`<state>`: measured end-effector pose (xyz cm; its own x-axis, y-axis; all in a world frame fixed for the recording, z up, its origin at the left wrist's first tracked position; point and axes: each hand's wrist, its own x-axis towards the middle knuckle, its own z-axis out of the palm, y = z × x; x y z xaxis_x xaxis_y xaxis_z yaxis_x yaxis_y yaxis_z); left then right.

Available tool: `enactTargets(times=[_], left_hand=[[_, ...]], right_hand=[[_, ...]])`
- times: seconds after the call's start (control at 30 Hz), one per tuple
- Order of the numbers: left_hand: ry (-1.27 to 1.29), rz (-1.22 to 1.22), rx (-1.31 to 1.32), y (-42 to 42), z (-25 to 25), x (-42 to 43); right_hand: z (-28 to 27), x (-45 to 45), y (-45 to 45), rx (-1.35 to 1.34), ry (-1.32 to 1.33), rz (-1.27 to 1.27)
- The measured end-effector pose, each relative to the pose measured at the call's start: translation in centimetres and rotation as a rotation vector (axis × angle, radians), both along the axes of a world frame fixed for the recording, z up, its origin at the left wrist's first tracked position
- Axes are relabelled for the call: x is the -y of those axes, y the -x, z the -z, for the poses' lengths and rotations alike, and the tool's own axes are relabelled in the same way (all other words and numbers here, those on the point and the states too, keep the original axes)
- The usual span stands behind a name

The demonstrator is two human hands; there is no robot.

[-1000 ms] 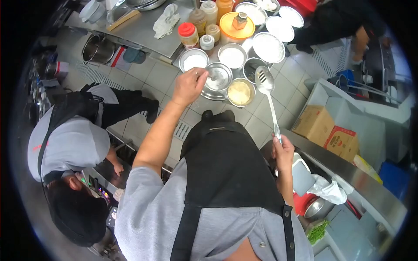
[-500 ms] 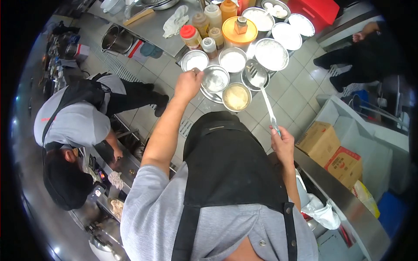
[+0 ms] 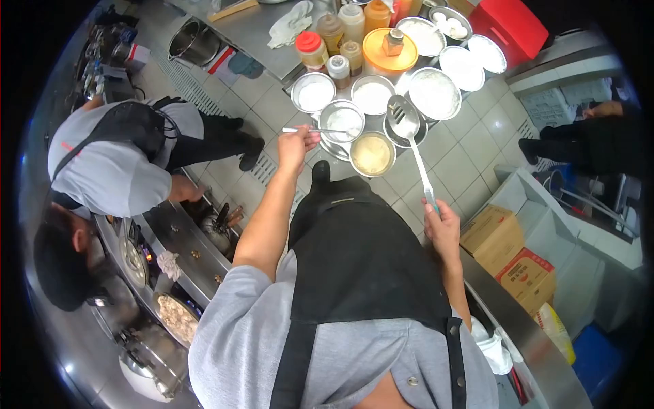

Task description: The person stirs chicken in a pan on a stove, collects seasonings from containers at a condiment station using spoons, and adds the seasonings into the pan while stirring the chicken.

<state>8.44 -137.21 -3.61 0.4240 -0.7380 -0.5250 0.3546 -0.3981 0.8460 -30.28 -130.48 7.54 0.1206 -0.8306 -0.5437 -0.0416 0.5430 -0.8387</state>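
Note:
My left hand (image 3: 294, 150) is closed on the handle of a thin metal spoon (image 3: 310, 130). The spoon lies level across a metal bowl (image 3: 342, 121) with white contents. In my right hand (image 3: 443, 222), closed round its handle, is a long slotted spoon (image 3: 418, 160). Its slotted head is over a dark-sided metal pot (image 3: 419, 138), whose inside is largely hidden. Between the hands stands a bowl of pale yellow grains (image 3: 372, 154). Farther back are a bowl of white powder (image 3: 373, 94), another white-filled bowl (image 3: 313, 93) and a larger one (image 3: 434, 94).
Squeeze bottles (image 3: 352, 24), a red-lidded jar (image 3: 311, 51) and an orange-lidded tub (image 3: 390, 51) crowd the counter's far side, beside a red bin (image 3: 509, 31). At left a co-worker (image 3: 112, 163) bends over the stove. Another person (image 3: 599, 136) stands at right. Cardboard boxes (image 3: 492, 238) sit at right.
My left hand has drawn back slightly from the bowl rim, and the spoon now shows in it. The slotted spoon stays over the pot. The co-worker at left has shifted.

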Motion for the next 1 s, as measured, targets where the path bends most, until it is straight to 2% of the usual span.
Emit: enactTargets(times=[0.1, 0.33, 0.47, 0.53, 0.8, 1.0], left_hand=[[0.014, -0.056, -0.076, -0.5, -1.2, -0.4], [0.122, -0.09, -0.026, -2.4, -5.6, -0.3], [0.277, 0.036, 0.156, 0.0, -10.6, -0.3], [0.284, 0.071, 0.214, 0.4, -11.3, -0.2], [0.326, -0.063, 0.332, -1.1, -9.8, -2.9], [0.264, 0.097, 0.466, -0.7, -4.9, -2.7]], right_hand=[[-0.4, 0.6, -0.6, 0.026, -0.025, -0.021], [-0.5, 0.9, -2.3, -0.01, -0.003, -0.025], [0.4, 1.8, -3.5, -0.063, 0.0, -0.085], [1.2, 2.1, -4.2, 0.018, -0.033, -0.099], [2.0, 2.0, -5.2, 0.183, -0.097, -0.097], [1.7, 1.7, -4.5, 0.172, -0.091, -0.064]])
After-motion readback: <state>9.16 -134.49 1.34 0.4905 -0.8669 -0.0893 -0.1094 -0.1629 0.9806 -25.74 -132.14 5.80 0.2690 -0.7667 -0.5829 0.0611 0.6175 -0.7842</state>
